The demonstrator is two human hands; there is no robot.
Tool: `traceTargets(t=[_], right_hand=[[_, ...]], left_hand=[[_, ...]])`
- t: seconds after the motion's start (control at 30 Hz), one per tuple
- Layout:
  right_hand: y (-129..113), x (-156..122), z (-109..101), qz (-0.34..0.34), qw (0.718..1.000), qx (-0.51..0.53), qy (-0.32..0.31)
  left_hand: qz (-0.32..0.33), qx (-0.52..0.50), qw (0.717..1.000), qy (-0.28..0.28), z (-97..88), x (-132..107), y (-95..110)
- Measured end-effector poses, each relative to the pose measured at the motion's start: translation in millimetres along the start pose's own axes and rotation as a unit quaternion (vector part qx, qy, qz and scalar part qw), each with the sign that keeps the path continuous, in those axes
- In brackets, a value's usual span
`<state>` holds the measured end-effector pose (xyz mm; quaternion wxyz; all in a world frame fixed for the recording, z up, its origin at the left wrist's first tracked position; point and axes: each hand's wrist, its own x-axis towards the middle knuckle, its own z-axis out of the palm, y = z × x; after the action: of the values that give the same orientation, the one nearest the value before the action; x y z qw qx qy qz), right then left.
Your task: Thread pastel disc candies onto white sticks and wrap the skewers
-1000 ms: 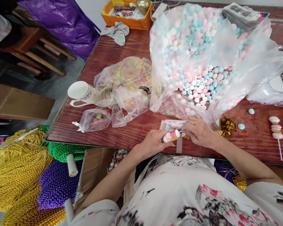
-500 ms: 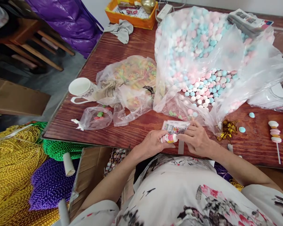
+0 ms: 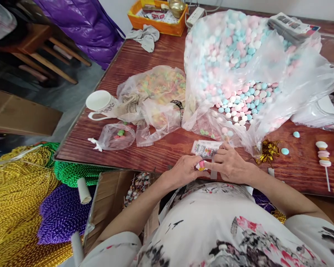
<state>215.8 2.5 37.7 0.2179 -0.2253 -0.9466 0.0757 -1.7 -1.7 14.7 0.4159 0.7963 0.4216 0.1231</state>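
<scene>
At the table's front edge my left hand [image 3: 185,170] is closed around a small candy stack [image 3: 202,165] in pink, white and yellow. Most of that stack is hidden by the fingers. My right hand [image 3: 230,165] meets it from the other side, fingers bent and the tips against its end. Just beyond both hands lies a pack of printed wrappers [image 3: 205,148], partly behind my right fingers. To the right, a lollipop of stacked candies [image 3: 324,153] lies on the table, with two blue candies [image 3: 285,151] nearer my right hand.
A big clear bag of pastel candies [image 3: 247,55] spreads over the back right. Left of it are a bag of gummies [image 3: 158,87], a white mug [image 3: 98,102] and a small bag [image 3: 115,137]. Gold ribbon [image 3: 269,150] lies right. Below stands a carton [image 3: 107,204] with lollipops; bead strands hang left.
My hands have come closer together over the candy stack, so less of it shows. The left hand has shifted slightly right. The whole view has moved a little.
</scene>
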Motion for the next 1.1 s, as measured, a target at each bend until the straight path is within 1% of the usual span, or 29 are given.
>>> traceTargets(t=[0.1, 0.17, 0.27, 0.33, 0.4, 0.5, 0.6, 0.7, 0.77, 0.83, 0.87, 0.93, 0.97, 1.0, 1.03, 1.1], right_hand=[[0, 6, -4, 0.017, 0.999, 0.044, 0.017], [4, 5, -9, 0.049, 0.995, 0.079, 0.045], [11, 0, -20, 0.109, 0.981, 0.127, 0.095], [15, -2, -26, 0.125, 0.974, 0.149, 0.116], [15, -2, -28, 0.108, 0.973, 0.154, 0.130], [11, 6, -27, 0.077, 0.979, 0.125, 0.141], [8, 16, -23, 0.060, 0.988, 0.072, 0.119], [11, 21, -21, 0.052, 0.993, 0.044, 0.094], [16, 18, -23, 0.062, 0.992, 0.051, 0.098], [21, 13, -28, 0.088, 0.986, 0.062, 0.130], [23, 11, -31, 0.103, 0.981, 0.063, 0.153], [25, 8, -36, 0.127, 0.972, 0.052, 0.191], [25, 7, -37, 0.130, 0.969, 0.043, 0.203], [24, 7, -39, 0.129, 0.968, 0.034, 0.214], [22, 8, -39, 0.125, 0.966, 0.024, 0.223], [18, 9, -37, 0.115, 0.964, 0.004, 0.238]], left_hand=[[0.015, 0.027, 0.999, 0.022, 2.1, 2, 4], [0.011, 0.029, 0.998, 0.048, -1.2, 1, 5], [-0.007, 0.019, 0.996, 0.087, -8.6, -2, 4], [-0.012, 0.014, 0.995, 0.096, -11.1, -3, 3], [-0.005, 0.012, 0.995, 0.095, -9.9, -1, 5], [0.019, -0.005, 0.996, 0.084, -4.0, 5, 12], [0.053, -0.063, 0.995, 0.059, -0.3, 13, 21], [0.051, -0.095, 0.992, 0.059, -2.7, 14, 25], [0.040, -0.073, 0.992, 0.091, -6.8, 11, 24], [0.051, -0.014, 0.986, 0.157, -11.2, 6, 23], [0.066, 0.024, 0.978, 0.198, -13.1, 4, 24], [0.097, 0.094, 0.950, 0.282, -15.8, 0, 26], [0.108, 0.116, 0.936, 0.314, -16.6, -1, 28], [0.115, 0.128, 0.926, 0.336, -17.0, -2, 30], [0.116, 0.132, 0.923, 0.343, -17.1, -2, 32], [0.106, 0.124, 0.929, 0.332, -16.7, -3, 36]])
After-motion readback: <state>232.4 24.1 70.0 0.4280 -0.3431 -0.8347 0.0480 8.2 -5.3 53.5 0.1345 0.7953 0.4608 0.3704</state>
